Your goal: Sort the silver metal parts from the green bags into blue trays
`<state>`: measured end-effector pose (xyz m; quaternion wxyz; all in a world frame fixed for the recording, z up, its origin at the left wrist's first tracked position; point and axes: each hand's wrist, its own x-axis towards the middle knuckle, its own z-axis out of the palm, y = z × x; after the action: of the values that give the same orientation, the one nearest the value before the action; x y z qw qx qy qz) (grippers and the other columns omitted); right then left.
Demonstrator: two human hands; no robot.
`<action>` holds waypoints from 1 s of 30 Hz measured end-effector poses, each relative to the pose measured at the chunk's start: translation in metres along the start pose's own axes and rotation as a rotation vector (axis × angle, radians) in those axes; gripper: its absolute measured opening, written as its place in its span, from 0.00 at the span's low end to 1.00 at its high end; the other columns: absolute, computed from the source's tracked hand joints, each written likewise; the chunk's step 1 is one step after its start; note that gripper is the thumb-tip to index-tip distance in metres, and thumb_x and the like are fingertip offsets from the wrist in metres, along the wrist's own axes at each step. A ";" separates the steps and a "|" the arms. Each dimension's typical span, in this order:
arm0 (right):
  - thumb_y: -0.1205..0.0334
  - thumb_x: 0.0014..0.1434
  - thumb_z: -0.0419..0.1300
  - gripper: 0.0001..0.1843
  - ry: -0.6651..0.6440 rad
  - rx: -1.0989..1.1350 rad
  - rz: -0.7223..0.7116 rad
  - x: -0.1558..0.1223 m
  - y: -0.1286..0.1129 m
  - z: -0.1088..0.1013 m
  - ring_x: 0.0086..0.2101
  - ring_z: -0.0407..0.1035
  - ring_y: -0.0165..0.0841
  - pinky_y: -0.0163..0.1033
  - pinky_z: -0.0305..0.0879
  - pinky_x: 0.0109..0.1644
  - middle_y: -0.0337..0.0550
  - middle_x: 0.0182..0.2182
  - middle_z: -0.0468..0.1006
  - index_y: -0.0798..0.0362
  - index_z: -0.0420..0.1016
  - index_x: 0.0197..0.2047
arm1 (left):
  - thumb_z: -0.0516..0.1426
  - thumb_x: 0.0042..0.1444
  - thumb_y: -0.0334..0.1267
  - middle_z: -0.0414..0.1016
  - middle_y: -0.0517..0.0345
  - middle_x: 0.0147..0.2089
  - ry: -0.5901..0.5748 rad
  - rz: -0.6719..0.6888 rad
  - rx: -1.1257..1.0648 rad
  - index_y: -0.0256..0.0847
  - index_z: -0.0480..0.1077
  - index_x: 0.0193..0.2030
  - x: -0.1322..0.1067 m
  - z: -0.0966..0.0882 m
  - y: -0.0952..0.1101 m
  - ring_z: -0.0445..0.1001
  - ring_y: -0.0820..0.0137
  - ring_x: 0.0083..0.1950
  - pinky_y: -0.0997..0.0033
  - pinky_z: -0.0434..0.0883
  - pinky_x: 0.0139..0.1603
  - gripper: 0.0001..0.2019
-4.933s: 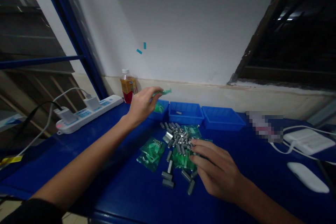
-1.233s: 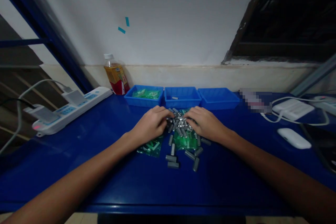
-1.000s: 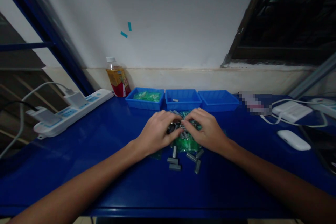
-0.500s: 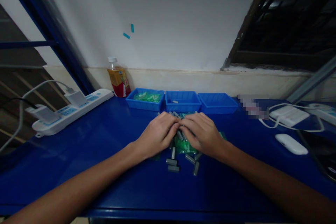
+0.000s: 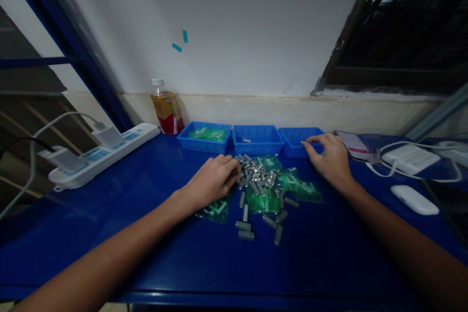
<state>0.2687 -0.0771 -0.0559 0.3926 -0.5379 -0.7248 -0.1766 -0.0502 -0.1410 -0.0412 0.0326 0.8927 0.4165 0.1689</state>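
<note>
A heap of small grey metal cylinders (image 5: pixel 256 180) lies on green plastic bags (image 5: pixel 292 183) in the middle of the blue table (image 5: pixel 146 234). My left hand (image 5: pixel 214 180) rests at the heap's left edge, its curled fingertips touching the cylinders. My right hand (image 5: pixel 329 158) reaches over the right blue tray (image 5: pixel 292 139), fingers pinched on something small that I cannot make out. The left blue tray (image 5: pixel 204 137) holds green bags. In the middle blue tray (image 5: pixel 258 140) lies one cylinder.
A drink bottle (image 5: pixel 166 109) stands by the wall. A white power strip (image 5: pixel 98 151) with plugs lies at the left. At the right are a phone (image 5: pixel 353 144), a white box with cable (image 5: pixel 409 158) and a white mouse-like device (image 5: pixel 413 200).
My right hand has left the heap and moved right and back to the right tray. My left hand stays at the heap. More green bags show beside the heap.
</note>
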 end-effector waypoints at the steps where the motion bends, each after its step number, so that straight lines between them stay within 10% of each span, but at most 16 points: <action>1: 0.56 0.58 0.57 0.11 -0.014 -0.005 0.020 -0.001 0.003 0.003 0.37 0.67 0.41 0.46 0.61 0.43 0.49 0.33 0.75 0.54 0.75 0.34 | 0.51 0.61 0.35 0.71 0.54 0.40 0.007 0.006 -0.009 0.38 0.66 0.41 0.000 0.001 0.000 0.67 0.65 0.41 0.64 0.66 0.43 0.05; 6: 0.57 0.59 0.56 0.11 -0.041 0.023 0.023 -0.004 -0.018 -0.002 0.40 0.66 0.42 0.47 0.59 0.45 0.49 0.35 0.76 0.54 0.75 0.38 | 0.49 0.63 0.34 0.71 0.54 0.39 0.151 -0.020 -0.189 0.38 0.61 0.44 0.003 0.001 0.004 0.68 0.67 0.41 0.66 0.66 0.42 0.05; 15: 0.64 0.62 0.55 0.08 -0.266 0.322 -0.449 -0.032 -0.119 -0.036 0.38 0.66 0.36 0.41 0.58 0.40 0.46 0.36 0.75 0.54 0.70 0.44 | 0.47 0.63 0.35 0.65 0.62 0.30 0.166 0.005 -0.461 0.39 0.58 0.37 0.001 -0.005 0.026 0.65 0.74 0.30 0.73 0.63 0.31 0.04; 30: 0.62 0.61 0.55 0.08 -0.215 0.437 -0.355 -0.038 -0.126 -0.029 0.37 0.65 0.36 0.41 0.59 0.40 0.46 0.36 0.73 0.55 0.65 0.43 | 0.51 0.62 0.37 0.73 0.57 0.35 0.208 0.009 -0.497 0.37 0.67 0.41 -0.003 -0.003 0.033 0.71 0.72 0.36 0.73 0.67 0.37 0.07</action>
<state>0.1680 -0.1665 -0.0460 0.3830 -0.3210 -0.8658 -0.0241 -0.0288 -0.1653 -0.0323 0.2070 0.8370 0.3595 0.3568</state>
